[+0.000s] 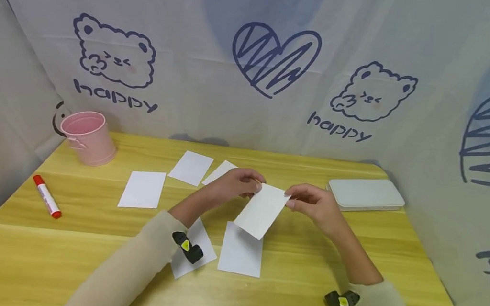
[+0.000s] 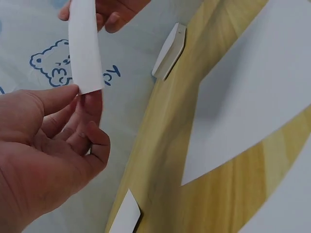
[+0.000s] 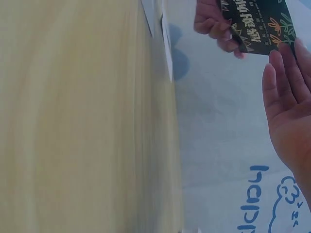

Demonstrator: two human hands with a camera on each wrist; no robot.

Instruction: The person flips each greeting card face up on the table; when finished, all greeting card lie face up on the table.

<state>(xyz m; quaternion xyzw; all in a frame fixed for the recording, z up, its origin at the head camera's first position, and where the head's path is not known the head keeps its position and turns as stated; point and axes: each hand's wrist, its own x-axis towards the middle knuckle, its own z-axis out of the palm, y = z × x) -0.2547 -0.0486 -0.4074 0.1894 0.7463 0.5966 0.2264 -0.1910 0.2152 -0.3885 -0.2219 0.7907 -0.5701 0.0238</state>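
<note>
Both hands hold a card up over the table, tilted, its plain white back toward the head camera. Its dark front, with pale Chinese lettering and orange and green leaves, shows in the right wrist view. My left hand pinches the upper left corner between thumb and fingers. At the upper right corner, my right hand pinches it too, with fairly straight fingers. Below the held card lies a white card, and another white card is partly hidden under the left forearm.
More white cards lie at the back left and middle. A pink bucket stands in the back left corner, a red-capped marker in front of it. A white flat case rests at the back right. A printed cloth hangs behind the table.
</note>
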